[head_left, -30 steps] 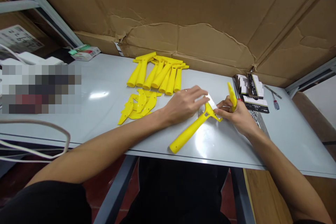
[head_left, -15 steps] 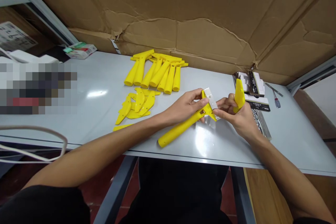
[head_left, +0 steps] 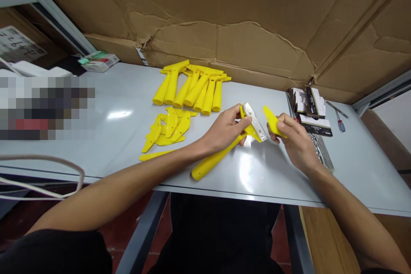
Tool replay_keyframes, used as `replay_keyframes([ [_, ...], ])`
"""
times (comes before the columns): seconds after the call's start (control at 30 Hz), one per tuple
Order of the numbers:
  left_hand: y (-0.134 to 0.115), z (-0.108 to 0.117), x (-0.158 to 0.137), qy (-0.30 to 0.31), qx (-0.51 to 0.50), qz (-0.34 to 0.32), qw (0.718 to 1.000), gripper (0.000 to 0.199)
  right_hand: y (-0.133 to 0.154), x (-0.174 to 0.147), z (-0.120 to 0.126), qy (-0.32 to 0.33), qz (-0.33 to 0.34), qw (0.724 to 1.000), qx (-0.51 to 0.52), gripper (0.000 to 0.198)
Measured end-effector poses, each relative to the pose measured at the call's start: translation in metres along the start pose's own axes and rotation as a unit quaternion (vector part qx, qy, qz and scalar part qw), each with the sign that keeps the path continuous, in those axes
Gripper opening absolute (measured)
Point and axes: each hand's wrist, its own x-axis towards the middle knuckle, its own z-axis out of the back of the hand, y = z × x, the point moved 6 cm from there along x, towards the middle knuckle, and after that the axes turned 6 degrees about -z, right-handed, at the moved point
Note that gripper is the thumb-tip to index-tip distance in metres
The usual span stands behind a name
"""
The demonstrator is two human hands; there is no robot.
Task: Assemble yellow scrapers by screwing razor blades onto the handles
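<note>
My left hand (head_left: 224, 130) is closed around the head of a yellow scraper handle (head_left: 215, 160), its thumb pressing a shiny metal blade (head_left: 255, 123) against the head. The handle's hollow round end points toward the table's front edge. Just right of the blade, my right hand (head_left: 293, 139) pinches a yellow cover plate (head_left: 272, 120) between thumb and fingers, apart from the scraper. Beyond my left forearm lies a loose pile of similar yellow cover plates (head_left: 171, 123). Behind them several yellow scraper handles (head_left: 192, 85) lie in a row.
At the right are small black-and-white boxes (head_left: 316, 125), metal strips (head_left: 325, 154) and a screwdriver (head_left: 341, 125). Cardboard (head_left: 224, 47) walls off the table's back. A white cable (head_left: 77, 169) loops at the left front, and a small box (head_left: 101, 62) sits at the back left.
My right hand has drawn back from the blade, and its cover plate has turned from upright to slanting toward the scraper. The blade now lies along the scraper's head.
</note>
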Motion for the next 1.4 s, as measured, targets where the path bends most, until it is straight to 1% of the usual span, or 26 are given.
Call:
replay_keyframes([
  [0.1,0.001,-0.003,-0.002,0.011,-0.003,0.01,1.0,0.013,-0.004,0.001,-0.001,0.002,0.014,0.999,-0.051,0.027],
  [0.17,0.0,-0.004,-0.003,0.013,0.001,0.019,1.0,0.012,-0.006,0.002,0.0,-0.009,0.013,0.999,-0.05,0.023],
  [0.3,0.0,-0.003,-0.003,0.008,-0.006,0.03,1.0,0.007,-0.006,0.001,0.007,-0.051,0.002,0.998,-0.021,0.027],
  [0.47,0.001,-0.001,-0.001,0.024,-0.012,0.015,1.0,0.005,-0.004,0.001,0.016,-0.082,-0.008,0.997,0.009,0.032],
  [0.57,0.001,-0.001,-0.001,0.029,0.002,0.003,1.0,0.01,-0.003,0.002,0.018,-0.082,-0.013,0.997,0.008,0.034],
  [0.7,-0.001,-0.001,-0.001,0.005,0.022,0.008,1.0,0.015,0.0,0.002,0.019,-0.077,-0.003,0.997,0.004,0.031],
  [0.8,-0.001,-0.002,-0.002,-0.001,0.003,0.028,1.0,0.01,0.0,0.002,0.018,-0.066,-0.005,0.998,0.005,0.029],
  [0.9,-0.001,-0.003,-0.003,0.003,-0.016,0.034,0.999,0.01,0.0,0.002,0.015,-0.057,0.0,0.998,-0.003,0.029],
  [1.13,0.0,-0.005,-0.004,0.018,0.014,0.037,0.999,0.008,0.0,0.002,0.011,-0.041,0.003,0.999,0.008,0.027],
  [1.2,-0.001,-0.006,-0.005,0.019,0.007,0.04,0.999,0.007,0.001,0.003,0.012,-0.04,0.015,0.999,0.02,0.03],
  [1.3,-0.002,-0.006,-0.005,0.014,0.003,0.041,0.999,0.005,0.004,0.003,0.013,-0.054,0.051,0.996,0.042,0.035],
  [1.4,-0.003,-0.007,-0.006,0.014,0.02,0.04,0.999,0.005,0.008,0.001,0.012,-0.059,0.082,0.995,0.021,0.03],
])
